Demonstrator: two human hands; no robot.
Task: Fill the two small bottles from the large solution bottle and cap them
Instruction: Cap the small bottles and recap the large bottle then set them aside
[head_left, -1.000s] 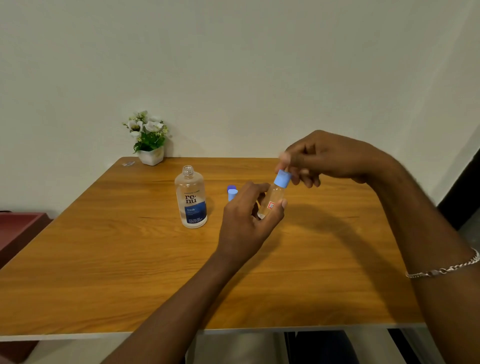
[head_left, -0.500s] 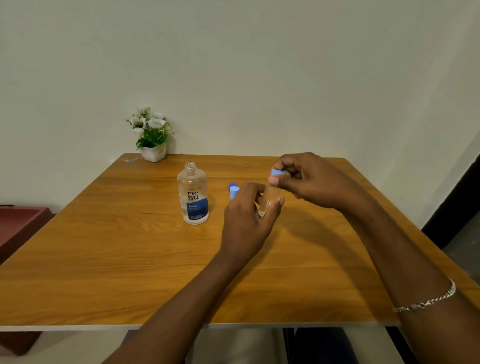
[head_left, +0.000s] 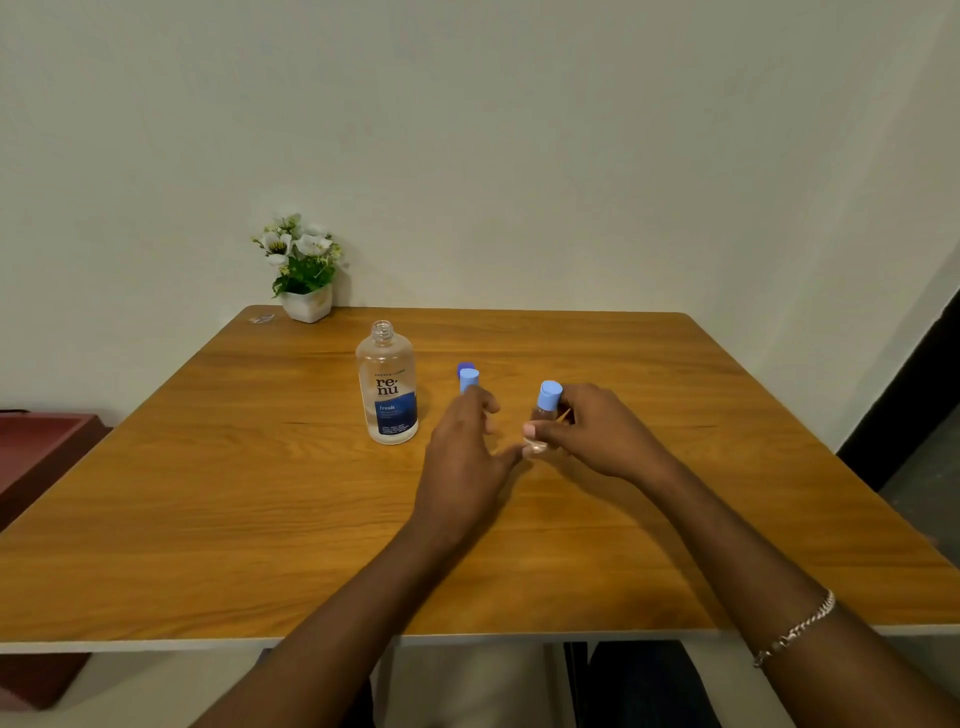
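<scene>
The large clear solution bottle (head_left: 387, 384) with a blue label stands uncapped on the wooden table (head_left: 208, 493). My right hand (head_left: 597, 436) grips a small clear bottle (head_left: 548, 400) with a light blue cap, upright and low at the table top. My left hand (head_left: 462, 457) is just left of it, fingers loosely spread and holding nothing. Behind my left fingertips stands the other small bottle (head_left: 469, 379), also light-blue capped and partly hidden. A dark blue cap (head_left: 464, 367) peeks out behind it.
A white pot of flowers (head_left: 306, 304) sits at the table's far left corner, with a small clear object (head_left: 261, 318) beside it. A dark red piece of furniture (head_left: 36, 447) stands left of the table. The wall runs close behind.
My left hand has let go of the small bottle and opened. My right hand, earlier at the cap, now holds the bottle's body and has lowered it to the table.
</scene>
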